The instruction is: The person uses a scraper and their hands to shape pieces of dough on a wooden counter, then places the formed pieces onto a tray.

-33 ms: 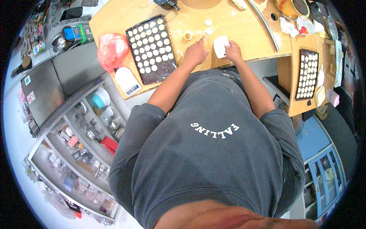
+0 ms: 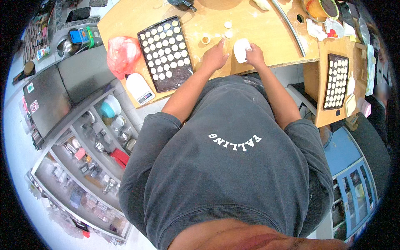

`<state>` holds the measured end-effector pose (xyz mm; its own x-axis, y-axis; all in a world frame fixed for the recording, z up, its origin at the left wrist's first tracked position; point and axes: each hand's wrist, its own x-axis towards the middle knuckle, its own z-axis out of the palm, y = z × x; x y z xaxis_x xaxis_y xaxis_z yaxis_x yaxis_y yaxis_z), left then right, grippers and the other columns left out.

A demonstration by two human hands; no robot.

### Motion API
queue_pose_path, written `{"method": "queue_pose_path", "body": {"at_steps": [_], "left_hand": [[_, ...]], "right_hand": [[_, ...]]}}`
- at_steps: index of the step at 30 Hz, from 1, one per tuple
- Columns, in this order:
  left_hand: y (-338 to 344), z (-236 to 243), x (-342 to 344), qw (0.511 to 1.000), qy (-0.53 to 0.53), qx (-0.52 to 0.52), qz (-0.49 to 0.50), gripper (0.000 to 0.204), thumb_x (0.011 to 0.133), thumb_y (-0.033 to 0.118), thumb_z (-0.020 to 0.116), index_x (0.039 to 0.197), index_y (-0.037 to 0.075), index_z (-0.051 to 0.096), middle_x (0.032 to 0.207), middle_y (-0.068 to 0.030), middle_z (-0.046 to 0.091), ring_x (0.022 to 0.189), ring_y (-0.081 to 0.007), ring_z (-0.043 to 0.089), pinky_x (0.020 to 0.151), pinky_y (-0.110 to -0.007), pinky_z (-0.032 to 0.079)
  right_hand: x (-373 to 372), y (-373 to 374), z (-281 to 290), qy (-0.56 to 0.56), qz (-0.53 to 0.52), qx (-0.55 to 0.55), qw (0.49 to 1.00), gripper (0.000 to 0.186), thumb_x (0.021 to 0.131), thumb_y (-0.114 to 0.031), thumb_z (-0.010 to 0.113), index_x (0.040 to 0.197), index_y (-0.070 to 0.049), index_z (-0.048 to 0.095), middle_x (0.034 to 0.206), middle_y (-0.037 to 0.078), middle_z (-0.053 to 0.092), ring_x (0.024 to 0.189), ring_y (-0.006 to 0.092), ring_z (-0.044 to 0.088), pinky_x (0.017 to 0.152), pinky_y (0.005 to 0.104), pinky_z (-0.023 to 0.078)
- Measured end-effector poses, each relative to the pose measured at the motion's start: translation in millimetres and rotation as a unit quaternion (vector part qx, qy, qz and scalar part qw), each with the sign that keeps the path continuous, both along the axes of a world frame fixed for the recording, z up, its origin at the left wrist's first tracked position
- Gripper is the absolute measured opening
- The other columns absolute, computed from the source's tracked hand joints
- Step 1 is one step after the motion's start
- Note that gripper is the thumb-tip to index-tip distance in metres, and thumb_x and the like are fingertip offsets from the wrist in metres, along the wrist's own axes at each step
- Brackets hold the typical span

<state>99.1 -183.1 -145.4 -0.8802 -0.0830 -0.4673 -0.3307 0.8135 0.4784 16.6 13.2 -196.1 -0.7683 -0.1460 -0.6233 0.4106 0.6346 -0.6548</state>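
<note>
My right hand (image 2: 255, 56) grips a white, round-edged dough scraper (image 2: 240, 51) at the table's near edge. To its left, my left hand (image 2: 214, 57) rests on the wooden table (image 2: 258, 33), fingers stretched out and apart, with nothing visible in it. Just beyond those fingers lie two small pale dough rounds (image 2: 228, 25). A small round piece with an orange-brown centre (image 2: 205, 39) sits to the left of them. Farther left is a dark baking tray (image 2: 180, 78) carrying rows of pale dough rounds (image 2: 161, 52); its near right corner is bare.
A pink plastic bag (image 2: 123, 56) and a white kitchen scale (image 2: 139, 88) stand left of the tray. A metal strip (image 2: 288, 27) curves along the table to the right. Beyond it are a second filled tray (image 2: 336, 81) and an orange bowl (image 2: 315, 10). Shelves (image 2: 83, 166) stand lower left.
</note>
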Motion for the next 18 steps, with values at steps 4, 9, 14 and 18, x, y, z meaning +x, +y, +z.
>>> {"method": "queue_pose_path", "body": {"at_steps": [4, 9, 14, 18], "left_hand": [[-2.9, -6.6, -15.2, 1.0, -0.026, -0.009, 0.015, 0.081, 0.094, 0.034, 0.065, 0.16, 0.007, 0.027, 0.12, -0.0274, 0.067, 0.108, -0.0425, 0.067, 0.091, -0.051, 0.054], [-2.6, -12.7, -25.7, 0.999, -0.039, -0.005, 0.015, 0.076, 0.095, 0.03, 0.063, 0.16, 0.014, 0.029, 0.115, -0.0256, 0.069, 0.105, -0.0419, 0.068, 0.091, -0.052, 0.054], [-3.4, -16.4, -28.2, 0.999, -0.045, -0.006, 0.025, 0.073, 0.094, 0.029, 0.063, 0.16, 0.02, 0.032, 0.112, -0.0244, 0.07, 0.103, -0.041, 0.069, 0.09, -0.053, 0.055], [-3.6, -19.9, -31.8, 0.998, -0.053, -0.009, 0.022, 0.073, 0.094, 0.027, 0.063, 0.16, 0.022, 0.032, 0.111, -0.0236, 0.07, 0.102, -0.0408, 0.069, 0.089, -0.053, 0.055]], "right_hand": [[-11.5, -15.6, 19.7, -0.028, 0.016, 0.002, 0.999, 0.023, 0.097, -0.014, 0.056, 0.111, 0.002, 0.064, 0.097, 0.023, 0.072, 0.077, 0.0359, 0.074, 0.061, 0.0455, 0.06], [-18.9, -18.6, -4.4, 0.108, 0.097, 0.081, 0.986, 0.027, 0.095, -0.02, 0.061, 0.111, 0.0, 0.067, 0.105, 0.027, 0.069, 0.104, 0.0456, 0.066, 0.09, 0.0512, 0.051], [-25.6, -19.2, 0.8, 0.112, 0.131, 0.089, 0.981, 0.028, 0.095, -0.021, 0.062, 0.114, -0.001, 0.068, 0.108, 0.026, 0.071, 0.103, 0.0433, 0.068, 0.09, 0.0497, 0.053], [-26.3, -21.6, -2.4, 0.13, 0.119, 0.071, 0.982, 0.026, 0.094, -0.02, 0.062, 0.111, -0.001, 0.068, 0.106, 0.027, 0.071, 0.1, 0.0445, 0.068, 0.088, 0.051, 0.053]]}}
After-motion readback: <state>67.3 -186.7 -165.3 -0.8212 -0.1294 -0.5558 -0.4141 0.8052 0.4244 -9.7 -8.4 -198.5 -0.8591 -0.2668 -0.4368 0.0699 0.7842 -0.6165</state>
